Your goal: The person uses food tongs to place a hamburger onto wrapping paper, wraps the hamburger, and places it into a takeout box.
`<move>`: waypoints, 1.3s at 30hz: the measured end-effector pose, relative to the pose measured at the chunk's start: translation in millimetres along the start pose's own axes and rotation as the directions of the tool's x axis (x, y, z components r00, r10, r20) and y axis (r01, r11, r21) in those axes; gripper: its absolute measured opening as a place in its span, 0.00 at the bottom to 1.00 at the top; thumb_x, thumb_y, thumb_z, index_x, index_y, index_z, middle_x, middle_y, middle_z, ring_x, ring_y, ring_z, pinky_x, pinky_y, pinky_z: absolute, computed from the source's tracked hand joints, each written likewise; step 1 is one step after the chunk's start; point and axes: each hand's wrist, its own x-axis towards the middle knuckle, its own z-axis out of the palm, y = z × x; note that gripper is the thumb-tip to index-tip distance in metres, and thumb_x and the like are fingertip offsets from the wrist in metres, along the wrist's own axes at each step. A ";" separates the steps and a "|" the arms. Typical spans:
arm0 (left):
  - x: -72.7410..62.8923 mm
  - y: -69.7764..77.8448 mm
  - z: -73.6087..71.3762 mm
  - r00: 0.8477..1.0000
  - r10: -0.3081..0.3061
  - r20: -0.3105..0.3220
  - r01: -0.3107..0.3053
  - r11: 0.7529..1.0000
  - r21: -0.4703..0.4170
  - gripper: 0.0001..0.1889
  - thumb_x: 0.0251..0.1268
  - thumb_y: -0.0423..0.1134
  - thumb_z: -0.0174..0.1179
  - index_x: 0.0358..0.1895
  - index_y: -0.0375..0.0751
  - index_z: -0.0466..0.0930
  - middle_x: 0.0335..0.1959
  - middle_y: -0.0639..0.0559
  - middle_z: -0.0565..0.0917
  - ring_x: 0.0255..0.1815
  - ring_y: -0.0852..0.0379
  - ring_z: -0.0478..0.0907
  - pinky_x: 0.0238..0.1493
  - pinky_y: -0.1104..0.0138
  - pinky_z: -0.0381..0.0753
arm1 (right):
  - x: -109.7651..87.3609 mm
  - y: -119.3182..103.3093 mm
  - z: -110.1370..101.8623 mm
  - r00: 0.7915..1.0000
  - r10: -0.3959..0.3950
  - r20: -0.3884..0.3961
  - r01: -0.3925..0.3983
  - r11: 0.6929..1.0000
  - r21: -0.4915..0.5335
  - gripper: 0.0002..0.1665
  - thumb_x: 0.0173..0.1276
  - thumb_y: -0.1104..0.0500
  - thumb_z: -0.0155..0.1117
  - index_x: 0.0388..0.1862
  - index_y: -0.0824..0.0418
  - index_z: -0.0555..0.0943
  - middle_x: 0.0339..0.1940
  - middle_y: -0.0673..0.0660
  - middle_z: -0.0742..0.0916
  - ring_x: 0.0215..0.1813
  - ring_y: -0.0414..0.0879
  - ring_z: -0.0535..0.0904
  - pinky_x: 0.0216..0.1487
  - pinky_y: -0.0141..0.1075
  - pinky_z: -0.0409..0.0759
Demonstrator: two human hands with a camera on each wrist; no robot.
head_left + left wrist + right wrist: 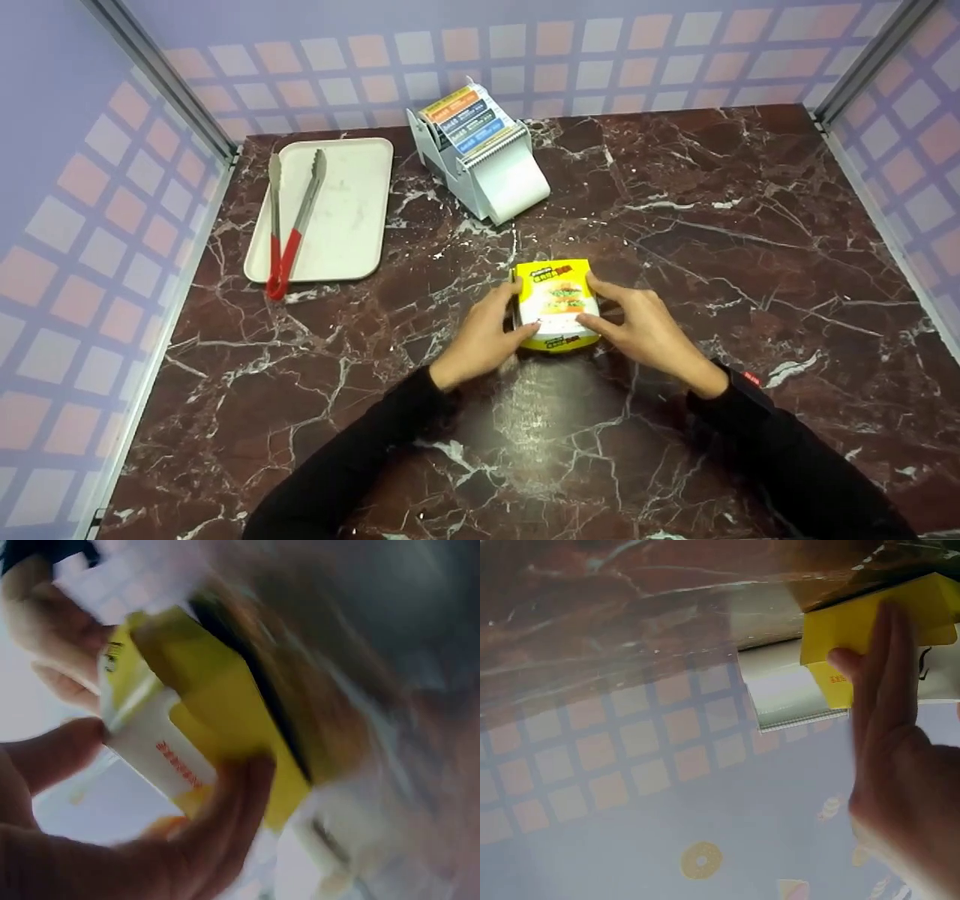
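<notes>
A yellow and white burger box, its lid closed and printed with a burger, sits on the marble-patterned table in the head view. My left hand grips its left side, thumb at the front corner and fingers along the side wall. On the opposite side my right hand holds it the same way. The left wrist view shows the box's yellow side wall between that hand's thumb and fingers, partly blurred. Fingers of the right hand lie flat along the yellow wall in the right wrist view.
Behind the box stands a white label dispenser with several coloured label rolls and a hanging strip. At the back left lies a cream tray, with red-handled tongs across it. Checkered wall panels enclose the table's back and sides.
</notes>
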 end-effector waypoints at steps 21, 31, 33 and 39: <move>2.3 1.1 -5.2 0.999 0.006 -0.050 -0.006 1.000 -0.005 0.36 0.67 0.38 0.69 0.76 0.35 0.66 0.71 0.38 0.77 0.71 0.43 0.76 0.76 0.53 0.71 | 2.7 0.6 -0.3 0.999 0.033 -0.025 -0.030 0.993 0.113 0.41 0.65 0.54 0.78 0.72 0.67 0.73 0.57 0.67 0.87 0.51 0.56 0.89 0.52 0.46 0.89; 3.1 0.0 4.7 0.997 -0.064 -0.047 0.056 0.987 -0.154 0.34 0.69 0.34 0.66 0.75 0.33 0.63 0.73 0.37 0.69 0.71 0.42 0.74 0.68 0.63 0.79 | 1.2 2.1 1.5 0.999 0.037 -0.034 -0.034 0.995 0.089 0.41 0.65 0.55 0.77 0.72 0.68 0.72 0.59 0.68 0.86 0.52 0.57 0.88 0.55 0.49 0.87; 2.4 -0.2 4.5 0.998 -0.023 -0.057 0.015 0.989 -0.144 0.37 0.69 0.33 0.66 0.77 0.34 0.60 0.75 0.36 0.67 0.71 0.41 0.74 0.68 0.62 0.79 | 1.5 2.0 0.8 0.999 0.038 -0.037 -0.035 0.996 0.081 0.41 0.65 0.55 0.77 0.72 0.68 0.73 0.58 0.68 0.86 0.51 0.57 0.88 0.54 0.49 0.87; 3.1 -3.0 -2.7 0.999 0.040 0.017 -0.040 0.999 0.003 0.39 0.72 0.42 0.64 0.82 0.50 0.58 0.82 0.35 0.57 0.80 0.37 0.62 0.78 0.41 0.64 | 1.1 -0.7 -0.2 0.999 0.042 -0.008 -0.041 0.999 0.032 0.44 0.66 0.53 0.77 0.74 0.69 0.70 0.72 0.71 0.76 0.54 0.61 0.86 0.59 0.55 0.85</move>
